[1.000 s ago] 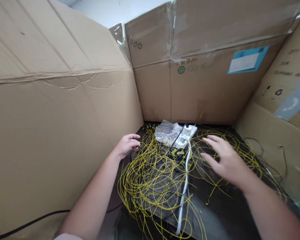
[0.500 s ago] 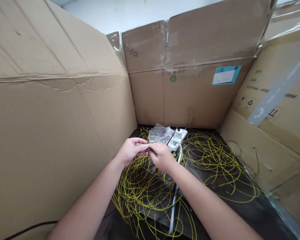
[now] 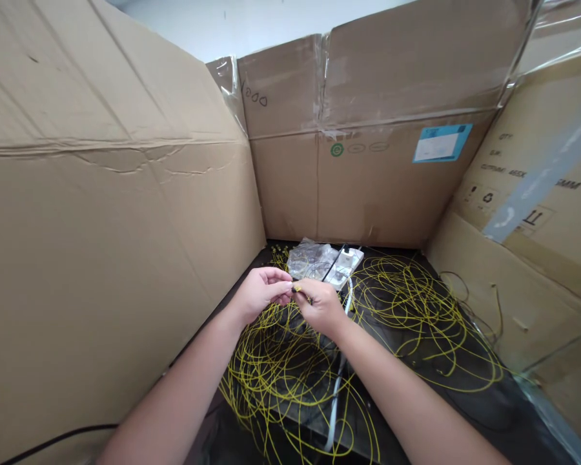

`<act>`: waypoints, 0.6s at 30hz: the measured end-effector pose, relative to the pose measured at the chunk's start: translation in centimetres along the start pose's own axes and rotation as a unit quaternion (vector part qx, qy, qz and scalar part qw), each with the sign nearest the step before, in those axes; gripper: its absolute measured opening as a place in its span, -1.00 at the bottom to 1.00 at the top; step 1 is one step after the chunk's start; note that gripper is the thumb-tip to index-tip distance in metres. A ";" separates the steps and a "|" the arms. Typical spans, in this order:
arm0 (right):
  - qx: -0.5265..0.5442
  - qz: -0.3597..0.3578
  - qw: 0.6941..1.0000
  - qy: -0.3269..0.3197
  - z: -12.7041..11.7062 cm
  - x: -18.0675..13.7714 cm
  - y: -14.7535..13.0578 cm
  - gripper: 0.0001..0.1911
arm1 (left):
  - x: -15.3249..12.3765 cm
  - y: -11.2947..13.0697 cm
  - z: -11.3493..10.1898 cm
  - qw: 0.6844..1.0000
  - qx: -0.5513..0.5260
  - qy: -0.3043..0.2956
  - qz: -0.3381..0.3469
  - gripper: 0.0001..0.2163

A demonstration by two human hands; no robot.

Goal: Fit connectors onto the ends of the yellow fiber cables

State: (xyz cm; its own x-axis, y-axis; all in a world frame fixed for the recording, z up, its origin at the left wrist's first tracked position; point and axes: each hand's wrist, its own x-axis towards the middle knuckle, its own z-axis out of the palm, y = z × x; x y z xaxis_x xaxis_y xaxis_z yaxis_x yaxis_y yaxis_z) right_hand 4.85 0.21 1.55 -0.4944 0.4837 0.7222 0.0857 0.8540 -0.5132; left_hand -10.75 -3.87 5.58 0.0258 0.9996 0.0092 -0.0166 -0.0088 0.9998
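Thin yellow cables (image 3: 407, 310) lie in tangled loops over a dark table (image 3: 469, 400). My left hand (image 3: 260, 295) and my right hand (image 3: 319, 305) meet above the tangle, fingertips together. Both are closed in a pinch on a small yellow and black cable connector (image 3: 296, 289) between them. A yellow cable runs down from the hands into the pile. Just behind the hands lie a crumpled clear plastic bag (image 3: 310, 258) and a white power strip (image 3: 346, 266), whose white cord (image 3: 336, 400) runs toward me.
Large cardboard boxes wall the table in: one on the left (image 3: 101, 226), one at the back (image 3: 368, 142) with a blue and white label (image 3: 440, 143), one on the right (image 3: 537, 213). A black cable (image 3: 48, 441) crosses the lower left corner.
One second ago my hands were apart, the right one open over the cables. They came together above the tangle and now pinch the connector; the view also tilted slightly.
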 end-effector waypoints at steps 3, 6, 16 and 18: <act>0.058 0.047 0.997 -0.007 -0.1 0.0 -0.7 -0.83 | 0.0 -0.2 0.2 1.000 -0.001 0.003 0.014 -0.74; 0.121 0.106 0.987 0.009 0.4 -0.3 -0.9 -0.82 | 0.0 -0.4 0.4 1.000 -0.004 0.005 0.024 -0.74; 0.461 0.270 0.791 0.298 -6.1 1.9 0.3 -0.69 | 3.3 -4.4 -3.9 0.941 0.276 0.195 0.028 -0.87; 0.481 0.251 0.772 0.332 -9.0 2.1 0.4 -0.71 | 4.1 -5.5 -5.3 0.928 0.314 0.201 0.012 -0.89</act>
State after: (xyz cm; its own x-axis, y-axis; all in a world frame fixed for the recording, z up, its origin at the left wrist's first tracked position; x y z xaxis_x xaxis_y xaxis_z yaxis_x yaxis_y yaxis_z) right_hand 11.63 3.25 7.02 -0.0295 0.9716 0.2350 -0.7178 0.1430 -0.6814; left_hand -15.82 0.42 0.05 -0.3440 0.9267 0.1510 0.5758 0.0812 0.8135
